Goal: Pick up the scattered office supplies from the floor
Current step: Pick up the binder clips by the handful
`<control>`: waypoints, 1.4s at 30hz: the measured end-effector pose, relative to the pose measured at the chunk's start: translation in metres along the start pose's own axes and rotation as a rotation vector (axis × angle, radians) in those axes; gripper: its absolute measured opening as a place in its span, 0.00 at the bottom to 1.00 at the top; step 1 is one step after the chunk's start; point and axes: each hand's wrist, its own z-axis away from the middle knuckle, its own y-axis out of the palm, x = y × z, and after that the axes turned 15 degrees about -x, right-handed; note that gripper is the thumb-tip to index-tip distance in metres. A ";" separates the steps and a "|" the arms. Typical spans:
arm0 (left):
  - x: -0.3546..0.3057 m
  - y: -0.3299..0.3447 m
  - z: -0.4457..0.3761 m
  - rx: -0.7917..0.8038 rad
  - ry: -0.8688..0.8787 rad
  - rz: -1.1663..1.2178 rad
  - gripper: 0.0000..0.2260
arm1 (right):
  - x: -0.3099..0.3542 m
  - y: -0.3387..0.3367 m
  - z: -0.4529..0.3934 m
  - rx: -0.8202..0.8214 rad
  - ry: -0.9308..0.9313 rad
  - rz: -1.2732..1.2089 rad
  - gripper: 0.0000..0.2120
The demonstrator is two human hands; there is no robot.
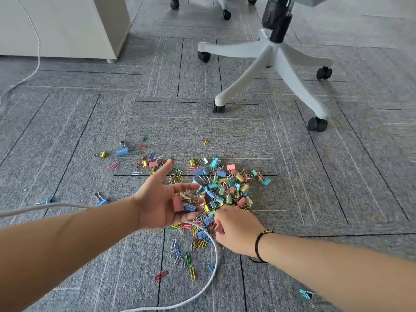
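A pile of coloured binder clips (227, 188) and paper clips lies on the grey carpet, with loose ones scattered around it. My left hand (162, 199) is palm up and cupped above the pile's left side, carrying several clips, among them a pink binder clip (177, 203). My right hand (238, 230) is low at the pile's near edge, fingers curled and pinching a pink binder clip (218, 228). Stray blue binder clips lie at the left (102, 201) and at the far left (122, 150). Several paper clips (186, 257) lie near me.
A white cable (213, 266) loops across the carpet under my hands. A white office chair base (276, 64) on black castors stands at the back right. A white cabinet (67, 25) stands at the back left. A blue clip (306, 294) lies by my right forearm.
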 end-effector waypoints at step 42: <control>-0.003 -0.002 -0.006 -0.045 0.017 -0.008 0.42 | -0.062 -0.026 -0.029 -0.075 0.206 -0.297 0.17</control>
